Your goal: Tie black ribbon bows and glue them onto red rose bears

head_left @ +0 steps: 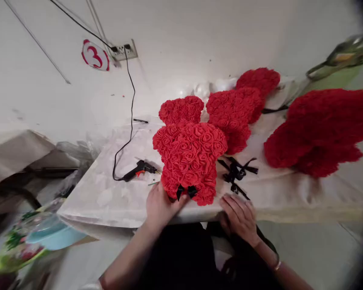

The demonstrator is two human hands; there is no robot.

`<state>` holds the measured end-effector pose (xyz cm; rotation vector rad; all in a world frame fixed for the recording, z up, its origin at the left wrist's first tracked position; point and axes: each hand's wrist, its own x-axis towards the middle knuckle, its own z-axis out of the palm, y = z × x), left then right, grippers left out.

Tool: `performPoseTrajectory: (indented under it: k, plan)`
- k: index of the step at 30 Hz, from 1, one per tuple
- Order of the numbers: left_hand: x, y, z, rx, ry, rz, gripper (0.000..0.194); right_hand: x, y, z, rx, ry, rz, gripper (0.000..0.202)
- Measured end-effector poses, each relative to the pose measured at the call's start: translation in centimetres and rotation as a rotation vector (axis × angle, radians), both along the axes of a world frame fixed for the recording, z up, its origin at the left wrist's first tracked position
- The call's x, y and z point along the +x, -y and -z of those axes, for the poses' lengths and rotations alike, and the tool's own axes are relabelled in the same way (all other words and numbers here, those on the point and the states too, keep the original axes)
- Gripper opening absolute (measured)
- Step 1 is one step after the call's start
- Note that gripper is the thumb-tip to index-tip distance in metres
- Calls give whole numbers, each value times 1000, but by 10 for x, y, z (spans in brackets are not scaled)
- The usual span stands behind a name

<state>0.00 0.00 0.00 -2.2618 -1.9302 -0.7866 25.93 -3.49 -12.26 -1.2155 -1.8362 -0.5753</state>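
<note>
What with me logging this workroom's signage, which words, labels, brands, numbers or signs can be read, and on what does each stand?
"3": in red, on the white paper sign with red edging, fixed to the off-white wall.
No readable text shows on the red rose-covered figure.
Any marking on the black glue gun with an orange trigger is too small or blurred to read.

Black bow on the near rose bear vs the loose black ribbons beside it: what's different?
Place: the black bow sits against the red rose bear; the loose ribbons lie on the tablecloth.
Layout: the bow is one small piece, its loops spread sideways; the ribbons are a sprawling cluster.
Contact: the left hand's thumb is right by the bow; no hand grips the ribbons.
Shared: both black.
</note>
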Motion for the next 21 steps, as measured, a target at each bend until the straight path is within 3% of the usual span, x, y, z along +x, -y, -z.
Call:
performPoseTrajectory:
  k: [13, 21]
  plan:
    - [-3, 0, 4, 81, -44, 31, 50, -6, 0, -9, 14, -17, 31, 31]
    - [-4, -1, 3, 114, -18, 35, 63, -5, -1, -6, 33, -18, 23, 34]
